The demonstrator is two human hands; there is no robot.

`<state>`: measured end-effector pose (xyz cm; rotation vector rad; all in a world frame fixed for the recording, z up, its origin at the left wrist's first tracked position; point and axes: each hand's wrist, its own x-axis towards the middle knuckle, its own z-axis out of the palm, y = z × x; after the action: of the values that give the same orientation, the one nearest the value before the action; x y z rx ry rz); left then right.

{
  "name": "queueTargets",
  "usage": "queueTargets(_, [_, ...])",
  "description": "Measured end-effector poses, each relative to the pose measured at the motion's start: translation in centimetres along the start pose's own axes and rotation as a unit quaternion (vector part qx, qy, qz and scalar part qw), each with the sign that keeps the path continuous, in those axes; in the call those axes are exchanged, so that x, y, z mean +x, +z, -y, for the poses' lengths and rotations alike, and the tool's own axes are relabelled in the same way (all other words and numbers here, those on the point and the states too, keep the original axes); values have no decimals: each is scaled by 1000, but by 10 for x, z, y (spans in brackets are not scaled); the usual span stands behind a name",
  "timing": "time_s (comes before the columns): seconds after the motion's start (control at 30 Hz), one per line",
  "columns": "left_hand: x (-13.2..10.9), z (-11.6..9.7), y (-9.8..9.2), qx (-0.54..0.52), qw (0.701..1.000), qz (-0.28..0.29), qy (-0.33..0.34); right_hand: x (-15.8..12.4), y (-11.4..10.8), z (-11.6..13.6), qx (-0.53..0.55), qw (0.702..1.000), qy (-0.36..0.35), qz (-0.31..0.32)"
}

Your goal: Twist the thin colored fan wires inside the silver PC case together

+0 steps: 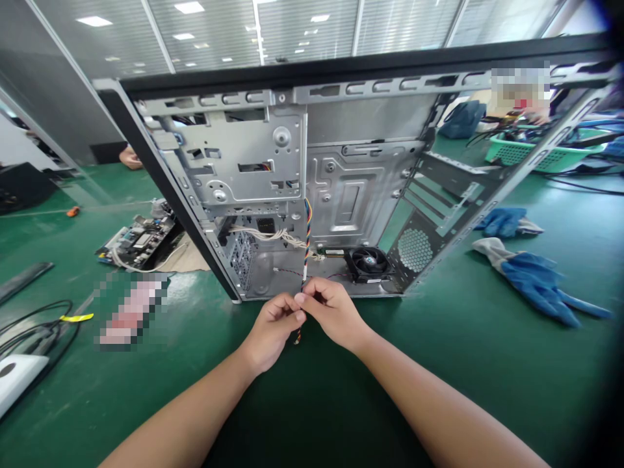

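— What's on the green table [439, 364] from where you stand?

— Mostly the computer case [336, 149]. It stands upright with its side panel off, so the open side faces the person working.

— And around it?

— A green basket [550, 159] full of cables sits far back on the right. A pair of blue gloves [541, 279] lies nearer, well apart from the case. On the left a bare circuit board [141, 240] lies flat, just beside the case's front edge.

— The hands?

— Both are at the foot of the case and touch each other. The left hand [270, 331] is curled nearly closed, with thumb and forefinger pinched. The right hand [334, 312] is pinched the same way, right against it.

— Pinched on what?

— A twisted cable [307, 240] of coloured wires. It hangs down from inside the case, passes between both sets of fingertips, and its short end dangles just below them. A small black fan [369, 262] lies on the case floor, just to the right of it.
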<state>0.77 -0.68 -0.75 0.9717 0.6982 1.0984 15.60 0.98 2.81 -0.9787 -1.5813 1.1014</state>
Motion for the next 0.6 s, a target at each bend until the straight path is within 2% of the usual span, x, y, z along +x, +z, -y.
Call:
queueTargets(0.2, [-1,-2,2,-16,1000,7,-22,0,-1,2,12,1000,-5,14])
queueTargets(0.43, [-1,-5,2,-45,998,20,-48,-1,-1,4,83,995,21,57])
queueTargets(0.6, [0,-4,2,-54,997,23,-54,0,0,5,89,994,27,53])
